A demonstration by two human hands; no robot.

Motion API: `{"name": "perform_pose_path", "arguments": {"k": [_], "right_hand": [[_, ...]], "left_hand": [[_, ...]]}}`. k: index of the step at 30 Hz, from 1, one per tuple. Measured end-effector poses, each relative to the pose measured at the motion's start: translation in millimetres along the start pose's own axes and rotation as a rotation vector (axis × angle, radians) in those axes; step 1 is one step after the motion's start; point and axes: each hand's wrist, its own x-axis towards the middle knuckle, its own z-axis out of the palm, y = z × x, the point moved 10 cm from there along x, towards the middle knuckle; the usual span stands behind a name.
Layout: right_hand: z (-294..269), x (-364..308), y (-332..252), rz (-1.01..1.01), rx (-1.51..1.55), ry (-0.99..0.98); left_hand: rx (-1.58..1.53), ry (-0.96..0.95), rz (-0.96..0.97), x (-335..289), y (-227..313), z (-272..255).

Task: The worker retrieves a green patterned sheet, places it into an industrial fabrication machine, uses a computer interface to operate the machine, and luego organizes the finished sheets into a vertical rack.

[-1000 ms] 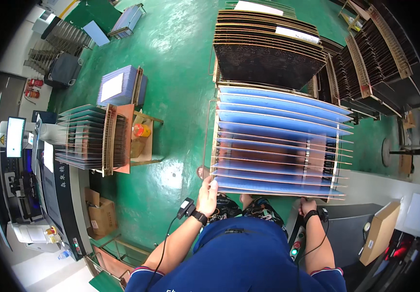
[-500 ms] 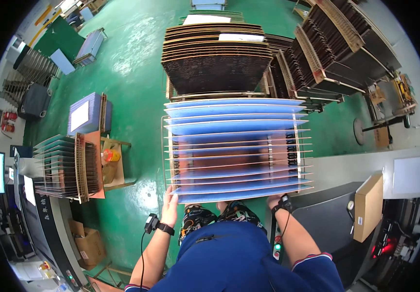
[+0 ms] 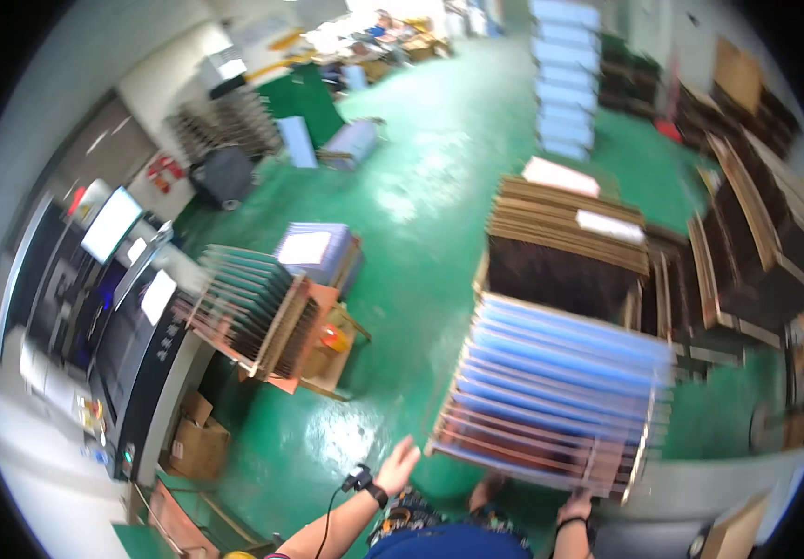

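On the green floor (image 3: pixel 416 289) stands one rack (image 3: pixel 642 455) of blue panels (image 3: pixel 565 347), likely heavy, sheets stiff but scratchable, best held by its frame; left hand (image 3: pixel 401 459) empty, unclosed, off its near-left corner; right hand (image 3: pixel 575 507) at its near edge, grip unclear.

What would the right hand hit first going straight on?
Probably the nearest blue panel in the rack; the right hand is at its near edge, but blur hides whether they touch.
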Motion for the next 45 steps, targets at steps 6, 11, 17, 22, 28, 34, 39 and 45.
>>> {"name": "perform_pose_path", "arguments": {"k": [6,11,17,22,28,34,39,45], "right_hand": [[14,-34,41,0.026,-1.088,-0.110],[126,-69,158,-0.172,-1.635,-0.603],[269,-94,312,-0.147,-1.836,-0.885],[429,-182,441,-0.884,-2.243,-1.413],[533,-291,567,-0.727,-2.321,-1.582],[572,-359,709,-0.458,-2.058,-2.059],[647,-366,793,-0.721,-2.485,-2.140],[798,-390,892,-0.624,-2.505,-1.928]], "left_hand": [[0.527,-0.191,0.146,-63,-74,-62],[0.479,0.003,-0.046,-131,-198,-177],[0.445,0.277,-0.238,-225,-335,-291],[0.281,0.470,-0.501,-301,-414,-352],[0.241,0.416,-0.644,-338,-482,-364],[0.058,0.480,-0.697,-312,-487,-390],[-0.132,0.682,-0.749,-305,-451,-493],[-0.521,1.169,-0.769,-327,-462,-570]]}}
